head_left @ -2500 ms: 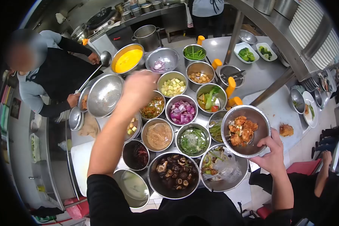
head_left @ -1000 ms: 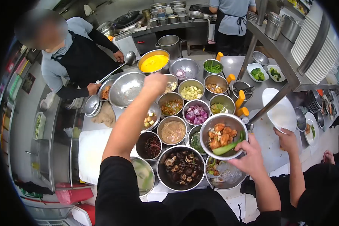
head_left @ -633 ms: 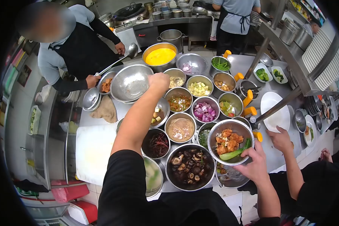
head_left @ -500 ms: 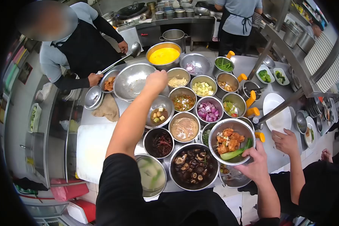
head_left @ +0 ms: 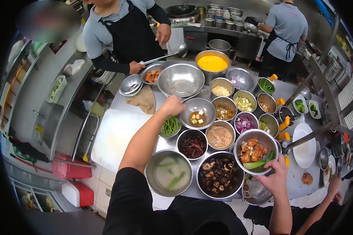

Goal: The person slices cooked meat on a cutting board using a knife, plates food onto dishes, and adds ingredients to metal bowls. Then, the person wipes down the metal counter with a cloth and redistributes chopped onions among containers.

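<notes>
Meat bowl (head_left: 271, 143): I am seeing it on the right side of the work area, raised over the pots near the table edge. Reading left to right.

White board (head_left: 119, 135) is lying flat; cloth (head_left: 143, 100) is resting just beyond it. A co-worker (head_left: 133, 37) is standing behind, one hand holding a ladle (head_left: 161, 58). My left hand (head_left: 173, 105) is hovering above the beans (head_left: 170, 125), beside the cube bowl (head_left: 203, 109); its fingers are curling together, and I cannot tell whether they are pinching anything. Soup pot (head_left: 168, 172), chilies (head_left: 192, 144) and mushroom pot (head_left: 220, 178) are standing nearer me. My right hand (head_left: 275, 177) is grasping the meat bowl by its near right side, fingers closed on the rim. Browned pieces (head_left: 252, 150) and a green stalk (head_left: 259, 163) are lying inside. Farther right, an oval plate (head_left: 304, 145) is resting near a loose browned piece (head_left: 306, 178); another person's hand (head_left: 333, 185) is reaching beside a farther plate.
</notes>
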{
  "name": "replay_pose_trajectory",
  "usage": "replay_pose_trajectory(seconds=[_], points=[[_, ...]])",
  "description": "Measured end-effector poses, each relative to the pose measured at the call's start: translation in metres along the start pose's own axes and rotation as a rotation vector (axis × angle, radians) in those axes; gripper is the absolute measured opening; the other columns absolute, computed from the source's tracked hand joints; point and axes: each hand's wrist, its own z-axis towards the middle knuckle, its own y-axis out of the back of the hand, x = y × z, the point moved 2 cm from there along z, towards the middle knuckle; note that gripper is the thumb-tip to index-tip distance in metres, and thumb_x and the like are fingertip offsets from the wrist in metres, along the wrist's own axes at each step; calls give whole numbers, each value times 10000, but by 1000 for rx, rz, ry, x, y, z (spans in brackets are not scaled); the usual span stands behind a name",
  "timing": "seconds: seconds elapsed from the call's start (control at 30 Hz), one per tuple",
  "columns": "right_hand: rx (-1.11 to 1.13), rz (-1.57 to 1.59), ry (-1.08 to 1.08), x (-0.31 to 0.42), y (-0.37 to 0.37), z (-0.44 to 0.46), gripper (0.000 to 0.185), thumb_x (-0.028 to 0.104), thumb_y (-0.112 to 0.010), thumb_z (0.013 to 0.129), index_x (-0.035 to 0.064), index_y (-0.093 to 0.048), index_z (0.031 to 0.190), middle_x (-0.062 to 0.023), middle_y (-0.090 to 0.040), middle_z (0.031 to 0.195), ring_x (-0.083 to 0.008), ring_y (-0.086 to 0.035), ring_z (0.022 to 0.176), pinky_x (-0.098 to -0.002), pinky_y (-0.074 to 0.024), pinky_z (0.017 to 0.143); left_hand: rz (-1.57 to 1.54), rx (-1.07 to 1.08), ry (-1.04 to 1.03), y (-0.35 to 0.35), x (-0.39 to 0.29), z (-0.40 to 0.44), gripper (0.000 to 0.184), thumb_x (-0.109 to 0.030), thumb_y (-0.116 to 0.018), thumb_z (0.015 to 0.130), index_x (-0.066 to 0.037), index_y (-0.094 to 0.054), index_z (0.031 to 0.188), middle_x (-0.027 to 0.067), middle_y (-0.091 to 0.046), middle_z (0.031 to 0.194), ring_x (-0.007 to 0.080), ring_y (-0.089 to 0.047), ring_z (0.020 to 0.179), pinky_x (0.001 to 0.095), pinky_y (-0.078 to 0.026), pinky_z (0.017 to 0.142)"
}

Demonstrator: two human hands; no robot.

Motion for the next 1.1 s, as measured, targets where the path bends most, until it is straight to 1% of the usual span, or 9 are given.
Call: replay_pose_trajectory(seconds=[0.13, 0.17, 0.23, 0.43, 0.6, 0.67, 0.8, 0.9, 1.1], points=[[4, -5, 25, 3, -3, 9, 457, 173, -926, 501, 53, -562, 751, -161, -582, 1104, -331, -609, 985, -395, -505, 811, -170, -107, -56, 14, 10, -22, 363, -321, -624, 780, 27, -696, 852, 270, -681, 889, 415, -672, 840, 457, -531, 792], [-4, 9, 40, 4, -4, 12, 456, 173, -925, 501, 54, -561, 750, -160, -582, 1099, -331, -609, 981, -393, -506, 810, -139, -131, -120, 24, 20, -33, 312, -276, -604, 818, 24, -678, 858, 195, -679, 731, 266, -660, 681, 397, -521, 677], [-6, 28, 41, 4, -5, 17, 451, 167, -922, 499, 54, -562, 748, -158, -586, 1082, -329, -612, 972, -390, -505, 809, -245, -212, -56, 53, 33, -78, 328, -280, -592, 832, 43, -651, 831, 156, -655, 699, 210, -618, 659, 380, -500, 644], [-8, 57, 86, 10, -16, 40, 434, 160, -906, 506, 46, -565, 749, -167, -585, 1086, -340, -610, 977, -407, -503, 832, -286, -350, 290, 75, 139, -198, 275, -217, -645, 826, 46, -621, 750, 36, -554, 625, 115, -479, 605, 316, -405, 550], [28, 42, 136, 15, -29, 55, 441, 188, -927, 514, 50, -575, 740, -200, -598, 1129, -369, -612, 1014, -420, -506, 848, -396, -326, 617, 39, 185, -238, 373, -321, -672, 901, 27, -631, 773, 68, -565, 638, 141, -497, 629, 332, -432, 593], [61, 52, 112, 17, -33, 57, 439, 192, -929, 518, 52, -579, 743, -208, -596, 1138, -373, -613, 1031, -420, -506, 861, -226, -465, 404, 43, 185, -238, 388, -353, -617, 952, 23, -601, 860, 117, -621, 696, 177, -555, 654, 348, -463, 625], [79, 34, 111, 17, -34, 60, 437, 188, -929, 515, 54, -584, 746, -209, -595, 1139, -369, -614, 1035, -421, -508, 862, -168, -316, 144, 81, 89, -211, 196, -231, -512, 992, -37, -500, 1021, 256, -658, 805, 451, -644, 796, 469, -499, 710], [59, 4, 143, 16, -35, 59, 438, 186, -929, 513, 55, -585, 750, -203, -595, 1131, -364, -615, 1028, -418, -508, 854, 216, -233, -153, 83, 21, -167, 129, -185, -512, 958, -83, -554, 1024, 211, -630, 906, 399, -633, 873, 485, -503, 686], [14, 53, 91, 12, -33, 48, 441, 163, -898, 489, 53, -549, 737, -151, -592, 1028, -317, -599, 953, -385, -490, 817, 626, -172, -212, 22, -58, -74, 193, -138, -542, 873, -138, -686, 1001, 136, -630, 995, 297, -653, 933, 417, -560, 731]])
